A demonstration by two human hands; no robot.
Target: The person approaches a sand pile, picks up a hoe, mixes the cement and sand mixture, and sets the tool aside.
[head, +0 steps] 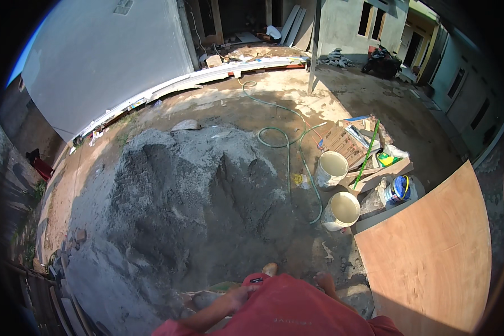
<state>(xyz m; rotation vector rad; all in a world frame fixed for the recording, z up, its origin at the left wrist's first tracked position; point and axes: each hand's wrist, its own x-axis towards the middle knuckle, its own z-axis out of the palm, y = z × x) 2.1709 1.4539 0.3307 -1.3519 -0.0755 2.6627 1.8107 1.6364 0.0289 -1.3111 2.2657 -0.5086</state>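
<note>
My left hand (238,295) is at the lower edge of my red shirt (298,302), near the hip; its fingers are partly hidden against the cloth, so what it may hold cannot be told. On the other side of the shirt, my right hand (324,280) hangs low with its fingers curled, and no object shows in it. In front of me rises a large heap of grey sand (185,189). To its right stand two buckets of cloudy liquid, a nearer one (345,208) and a farther one (333,164).
A plywood sheet (432,248) lies at the right. A green hose (304,168) loops beside the buckets, near flattened cardboard (344,143), a green pole (367,153) and a blue-topped pail (399,188). Farther off are a metal post (314,50), a crouching person (273,33) and a motorcycle (382,62).
</note>
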